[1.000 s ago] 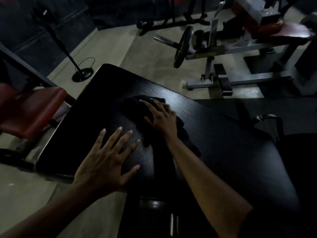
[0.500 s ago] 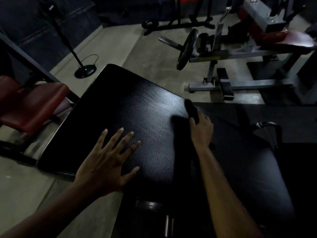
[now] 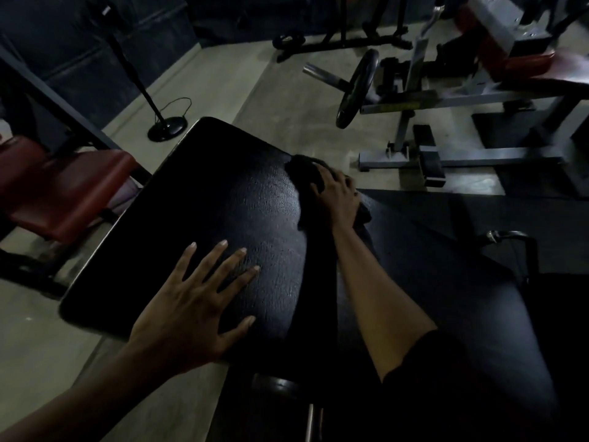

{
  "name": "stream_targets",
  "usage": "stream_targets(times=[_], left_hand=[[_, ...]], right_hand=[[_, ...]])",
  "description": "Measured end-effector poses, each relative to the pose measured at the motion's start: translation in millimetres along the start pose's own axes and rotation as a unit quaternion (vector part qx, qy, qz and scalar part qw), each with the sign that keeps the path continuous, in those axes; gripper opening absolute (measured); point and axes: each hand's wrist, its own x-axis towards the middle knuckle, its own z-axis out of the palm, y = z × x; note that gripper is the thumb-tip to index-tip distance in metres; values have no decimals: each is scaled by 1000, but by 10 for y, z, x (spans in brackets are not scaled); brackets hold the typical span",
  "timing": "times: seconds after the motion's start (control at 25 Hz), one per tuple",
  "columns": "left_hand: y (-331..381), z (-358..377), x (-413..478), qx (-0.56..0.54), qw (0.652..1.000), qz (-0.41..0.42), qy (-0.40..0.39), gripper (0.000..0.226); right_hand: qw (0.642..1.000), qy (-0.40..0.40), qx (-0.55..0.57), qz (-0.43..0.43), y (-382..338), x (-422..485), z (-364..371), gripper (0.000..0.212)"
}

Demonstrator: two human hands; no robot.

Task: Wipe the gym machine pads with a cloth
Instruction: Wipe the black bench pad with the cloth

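Note:
A large black padded bench surface fills the middle of the view. My left hand lies flat on its near part, fingers spread and straight. My right hand is at the pad's far right edge, its fingers bent over a dark cloth that it holds against the pad. The cloth bunches ahead of the fingers, and a fold of it shows beside the wrist. Most of the cloth is hidden under the hand.
A red padded seat stands at the left. A grey machine frame with a weight plate is beyond the pad at the right. A black pole stand rests on the concrete floor. A dark handle sits right of the pad.
My right hand swept the cloth from the pad's middle to its right side, then forward along the far right edge. My left hand stayed flat in place.

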Motion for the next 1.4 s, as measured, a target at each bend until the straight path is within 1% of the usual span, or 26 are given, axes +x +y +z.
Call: stream_targets(times=[0.16,0.28,0.44,0.52,0.56,0.64,0.68,0.76,0.8,0.84,0.92,1.04,1.12,1.16,1.28,1.4], left_hand=[[-1,-1,-2,1,1000,4,13,68],[-1,1,-6,3,1000,2,19,68],[-2,-4,6,-5,1000,1,22,69],[-7,-16,-14,-9,1000,1,24,69],[-5,-25,-20,-10,1000,0,25,68],[12,-42,-21,-9,1000,-4,20,68],[12,-56,-14,-7,1000,-5,15,68],[11,-89,-27,-1,1000,-3,1,67],[25,-99,-44,-2,1000,-3,-3,66],[62,-101,-57,-8,1000,-6,0,63],[250,-66,-61,-24,1000,7,12,58],[645,24,30,-41,997,69,2,57],[874,50,233,-40,994,104,-5,57],[961,56,351,-40,993,113,-11,56],[1193,119,656,-38,989,129,-55,59],[1358,286,745,-29,986,142,-78,78]], right_hand=[[996,31,6,88,604,-51,-44,48],[986,47,8,159,1017,-209,-75,46],[965,41,-13,260,1343,-571,-123,45],[966,41,3,254,1255,-771,-247,44],[973,49,20,225,1135,-883,-332,44],[988,48,63,130,735,-1224,-489,45],[994,36,74,76,494,-1451,-499,46],[999,21,40,-13,91,-1982,-385,49],[999,28,3,-37,-4,-2218,-298,53],[998,37,-26,-43,-12,-2367,-227,57],[997,66,-32,-25,189,-2485,-155,58],[994,105,-33,22,557,-2581,-178,53],[992,104,-29,69,785,-2628,-199,52],[991,90,-28,95,912,-2652,-220,52],[983,69,-30,168,1480,-2719,-245,58],[975,47,-42,213,2031,-2800,-296,64]])
